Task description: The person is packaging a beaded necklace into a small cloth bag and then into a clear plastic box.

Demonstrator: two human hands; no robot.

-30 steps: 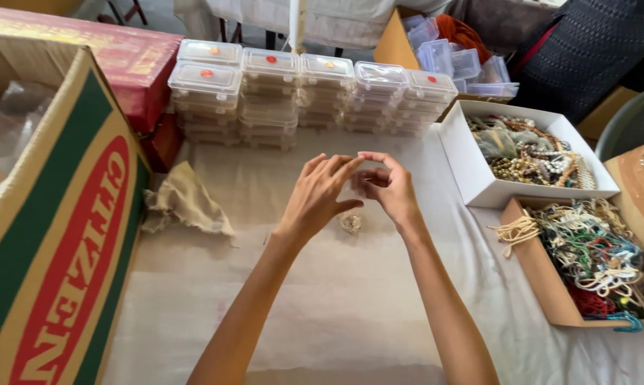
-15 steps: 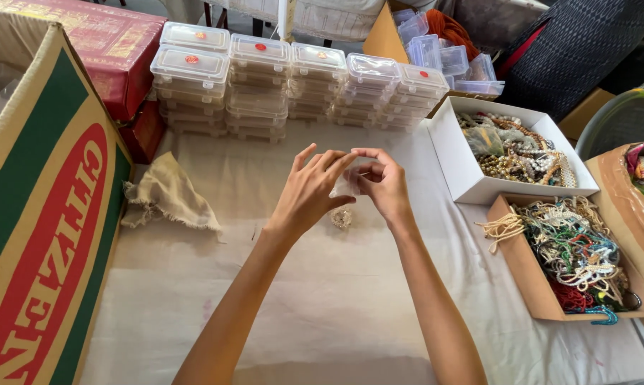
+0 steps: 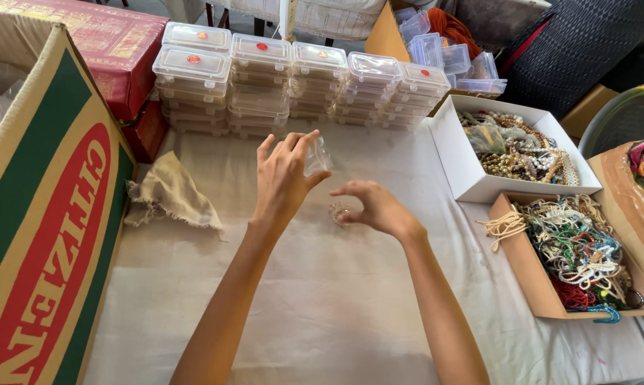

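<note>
The left hand (image 3: 282, 178) is raised above the table (image 3: 322, 299), its fingers (image 3: 293, 146) pinching a small clear plastic bag (image 3: 317, 155) between thumb and fingertips; the bag stands up past the fingertips, towards the stacked boxes. The right hand (image 3: 375, 207) is lower, palm down, its fingers (image 3: 344, 214) curled and closing on a small pale beaded piece (image 3: 338, 211) that lies on the white cloth just below and to the right of the left thumb. Whether the beaded piece is already gripped or only touched cannot be told.

Beyond both hands stand rows of clear lidded plastic boxes (image 3: 293, 78), stacked several high. Left of the left hand lies a crumpled beige cloth (image 3: 171, 192), and further left a large cardboard carton (image 3: 44, 214) with a red box (image 3: 101, 50) behind it. Right of the right hand, well apart, sit a white box of beaded necklaces (image 3: 478, 178) and a brown box of cords and bead strings (image 3: 528, 278).
</note>
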